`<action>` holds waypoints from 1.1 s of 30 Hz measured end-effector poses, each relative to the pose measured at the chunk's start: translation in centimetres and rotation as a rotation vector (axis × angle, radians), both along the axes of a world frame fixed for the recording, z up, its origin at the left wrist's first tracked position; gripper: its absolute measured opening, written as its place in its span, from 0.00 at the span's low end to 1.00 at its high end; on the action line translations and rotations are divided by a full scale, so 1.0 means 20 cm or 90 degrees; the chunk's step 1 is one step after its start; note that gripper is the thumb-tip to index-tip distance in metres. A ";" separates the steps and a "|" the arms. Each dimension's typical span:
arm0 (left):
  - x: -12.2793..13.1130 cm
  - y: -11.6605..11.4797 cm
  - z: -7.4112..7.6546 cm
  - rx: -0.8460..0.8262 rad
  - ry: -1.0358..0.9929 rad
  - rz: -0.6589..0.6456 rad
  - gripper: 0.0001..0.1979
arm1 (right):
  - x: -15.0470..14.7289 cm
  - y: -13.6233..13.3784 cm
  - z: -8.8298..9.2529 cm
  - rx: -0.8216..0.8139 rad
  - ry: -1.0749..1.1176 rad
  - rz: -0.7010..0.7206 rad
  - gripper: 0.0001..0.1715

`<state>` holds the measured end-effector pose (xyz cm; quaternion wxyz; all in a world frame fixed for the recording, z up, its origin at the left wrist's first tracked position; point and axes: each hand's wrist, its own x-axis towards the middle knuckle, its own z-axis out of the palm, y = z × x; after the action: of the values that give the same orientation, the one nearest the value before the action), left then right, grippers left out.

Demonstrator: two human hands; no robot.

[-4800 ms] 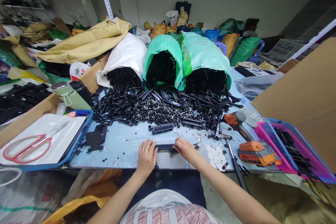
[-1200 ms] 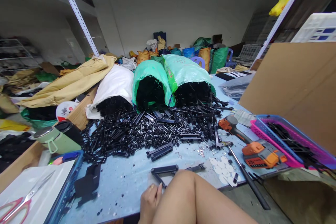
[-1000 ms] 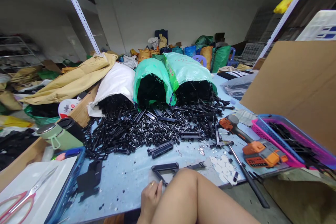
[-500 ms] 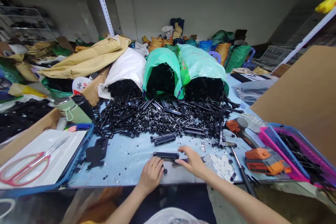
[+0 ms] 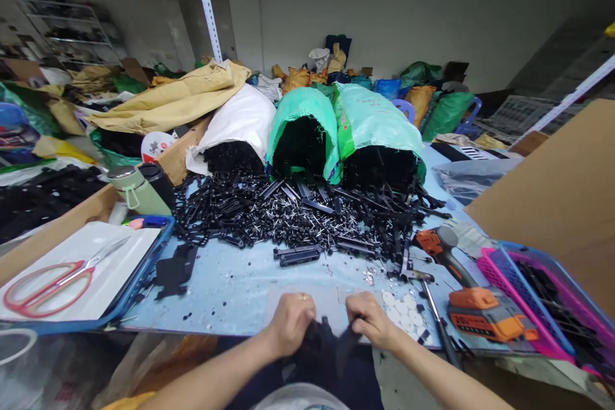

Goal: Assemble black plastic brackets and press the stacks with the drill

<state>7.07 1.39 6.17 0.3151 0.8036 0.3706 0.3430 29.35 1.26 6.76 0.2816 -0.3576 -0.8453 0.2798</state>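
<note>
My left hand (image 5: 294, 321) and my right hand (image 5: 371, 319) are both closed, gripping a black plastic part (image 5: 329, 347) from its two sides. The part hangs over the table's front edge above my lap; its outline is blurred against dark clothing, so its exact kind is unclear. A pale sheet (image 5: 331, 300) lies on the table just beyond my hands. Farther in, two black plastic bars (image 5: 298, 255) lie side by side in front of a heap of screws (image 5: 300, 214) and black plastic pieces (image 5: 214, 211). White discs (image 5: 402, 311) are spread to the right of my right hand.
A hammer (image 5: 439, 323) and an orange cordless drill (image 5: 473, 307) lie at the right, beside pink and blue baskets (image 5: 528, 307). Scissors (image 5: 57, 282) rest on a blue tray (image 5: 166, 237) at the left. Green sacks (image 5: 305, 102) and a white sack (image 5: 240, 118) lie open behind the heap.
Both hands have drawn back to the table's front edge and closed on the black part. Earlier, my left hand touched a black bar on the table and my right hand was spread beside it.
</note>
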 end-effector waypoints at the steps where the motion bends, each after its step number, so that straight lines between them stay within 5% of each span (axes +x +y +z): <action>1: 0.02 -0.06 0.04 -0.019 -0.089 -0.007 0.33 | -0.03 -0.04 0.04 -0.037 0.076 0.024 0.37; 4: 0.10 -0.19 0.12 -0.068 -0.278 0.031 0.30 | -0.18 -0.14 0.03 -0.142 0.281 -0.009 0.34; 7: 0.19 -0.25 0.12 -0.051 -0.363 0.126 0.29 | -0.39 -0.18 -0.14 -0.153 0.491 -0.163 0.32; 10: 0.22 -0.23 0.04 0.033 -0.301 0.150 0.30 | -0.51 -0.10 -0.34 -0.131 0.567 -0.307 0.24; 14: 0.18 -0.07 -0.13 0.217 -0.001 0.161 0.38 | -0.35 0.15 -0.41 -0.070 0.355 -0.354 0.20; 18: 0.13 0.13 -0.30 0.251 0.258 0.204 0.35 | -0.10 0.46 -0.30 0.093 0.051 -0.440 0.20; 22: 0.08 0.30 -0.40 0.265 0.402 0.192 0.35 | -0.07 0.76 -0.19 0.127 -0.096 -0.383 0.20; 25: 0.02 0.38 -0.40 0.262 0.468 0.185 0.34 | -0.17 0.96 -0.14 0.125 -0.185 -0.354 0.20; 29: -0.08 0.41 -0.30 0.292 0.461 0.141 0.32 | -0.29 1.19 -0.12 0.083 -0.307 -0.365 0.19; 31: -0.17 0.43 -0.24 0.243 0.460 0.250 0.25 | -0.32 1.26 -0.13 0.053 -0.364 -0.356 0.15; 33: -0.30 0.45 -0.19 0.125 0.487 0.446 0.19 | -0.34 1.30 -0.14 0.031 -0.410 -0.340 0.12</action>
<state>1.03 10.48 2.36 -0.0531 0.7252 0.6715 0.1428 22.65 27.27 3.93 0.0739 -0.6268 -0.7740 0.0507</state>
